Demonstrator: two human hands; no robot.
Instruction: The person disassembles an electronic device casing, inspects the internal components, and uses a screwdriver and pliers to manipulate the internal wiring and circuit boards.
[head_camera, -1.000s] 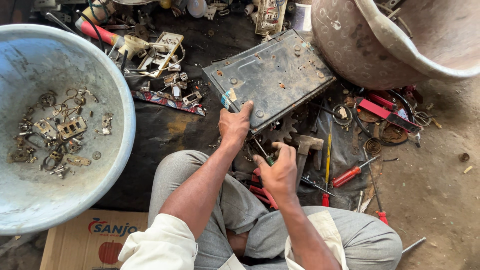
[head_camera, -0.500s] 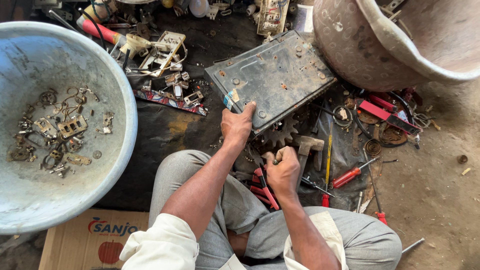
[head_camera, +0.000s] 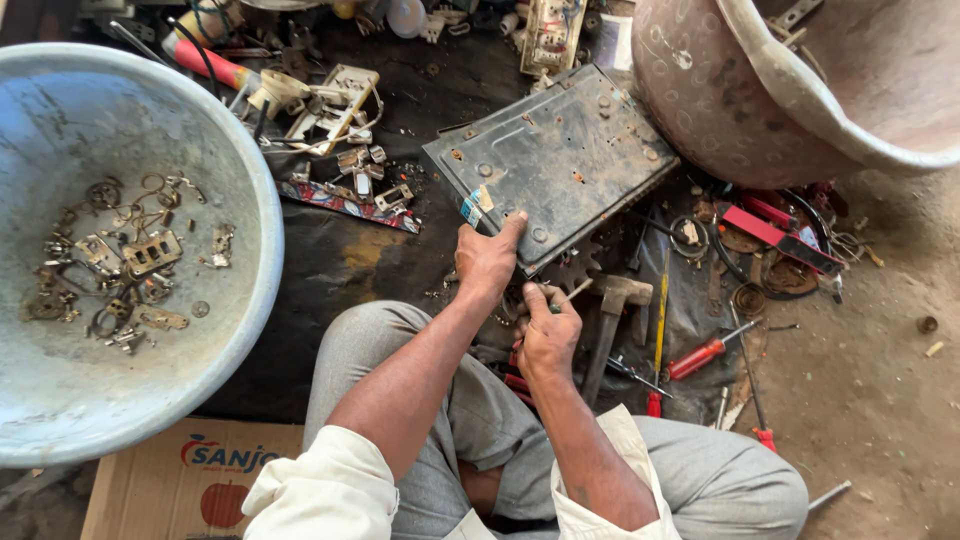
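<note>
- Since half a second ago, little shifts: the dark metal plate (head_camera: 555, 160) lies at the same tilt on the black sheet (head_camera: 330, 260), and both hands sit where they were, so the work looks paused in a steady grip rather than moving on.
- Left of it all, the big pale basin (head_camera: 250, 210) holds small brass scraps (head_camera: 110, 260); a dusty pink tub (head_camera: 790, 90) stands at the upper right, close beside the plate's far corner.
- Between these, the plate rests in front of the person's knees, with a hammer (head_camera: 608, 320) and red-handled screwdrivers (head_camera: 700, 357) lying just beside the right hand.
- Left hand (head_camera: 487, 258): fingers nearly straight, thumb spread, pressing the plate's near edge.
- Right hand (head_camera: 548, 335): fingers curled tight round a thin tool (head_camera: 574, 292) whose tip pokes out toward the plate.
</note>
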